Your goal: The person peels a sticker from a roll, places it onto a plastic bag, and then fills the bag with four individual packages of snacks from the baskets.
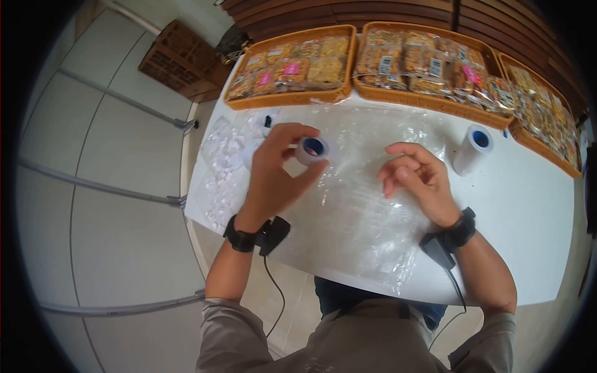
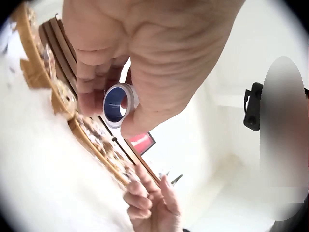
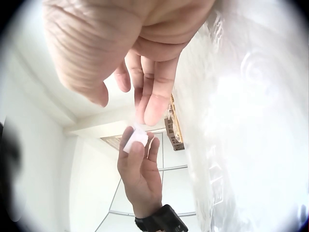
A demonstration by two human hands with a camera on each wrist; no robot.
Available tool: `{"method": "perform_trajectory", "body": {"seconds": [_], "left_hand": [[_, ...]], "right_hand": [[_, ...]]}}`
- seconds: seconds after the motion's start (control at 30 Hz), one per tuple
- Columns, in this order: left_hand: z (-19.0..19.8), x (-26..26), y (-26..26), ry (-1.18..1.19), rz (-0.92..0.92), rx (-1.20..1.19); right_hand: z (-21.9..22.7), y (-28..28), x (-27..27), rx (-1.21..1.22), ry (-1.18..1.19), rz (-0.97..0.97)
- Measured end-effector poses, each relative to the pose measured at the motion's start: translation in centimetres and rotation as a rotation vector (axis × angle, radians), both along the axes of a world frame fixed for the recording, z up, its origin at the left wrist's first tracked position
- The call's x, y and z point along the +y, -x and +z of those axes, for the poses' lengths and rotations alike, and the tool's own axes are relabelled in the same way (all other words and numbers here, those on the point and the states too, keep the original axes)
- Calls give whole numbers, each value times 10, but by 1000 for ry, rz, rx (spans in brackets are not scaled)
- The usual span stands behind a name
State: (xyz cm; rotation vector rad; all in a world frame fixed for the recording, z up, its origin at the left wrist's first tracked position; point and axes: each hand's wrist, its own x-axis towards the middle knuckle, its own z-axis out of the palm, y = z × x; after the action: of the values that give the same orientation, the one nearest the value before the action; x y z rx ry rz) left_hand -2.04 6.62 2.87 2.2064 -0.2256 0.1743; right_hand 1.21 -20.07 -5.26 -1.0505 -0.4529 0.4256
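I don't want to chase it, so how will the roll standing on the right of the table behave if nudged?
The standing roll looks taller than wide, so a push near the top might tip it. Its side is round, so once down it would probably roll.

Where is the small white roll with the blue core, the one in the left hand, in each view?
Head view: small white roll with a blue core, just above centre.
Left wrist view: the roll is left of centre, beneath the palm.
Right wrist view: the roll is just below and left of centre, its core unseen.
Shared landmark: the left hand gripping it.
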Motion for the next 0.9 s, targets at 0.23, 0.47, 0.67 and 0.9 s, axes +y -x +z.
{"method": "perform_trajectory", "body": {"seconds": [0.23, 0.47, 0.67, 0.9], "left_hand": [[-13, 126, 1, -315, 532, -168], [-54, 177, 10, -205, 667, -78], [-57, 174, 15, -388, 669, -16], [-54, 186, 18, -400, 533, -109]], "right_hand": [[2, 0, 1, 5, 22, 4], [1, 0, 0, 12, 27, 12], [-2, -1, 0, 5, -9, 20], [-2, 0, 0, 34, -23, 20]]}}
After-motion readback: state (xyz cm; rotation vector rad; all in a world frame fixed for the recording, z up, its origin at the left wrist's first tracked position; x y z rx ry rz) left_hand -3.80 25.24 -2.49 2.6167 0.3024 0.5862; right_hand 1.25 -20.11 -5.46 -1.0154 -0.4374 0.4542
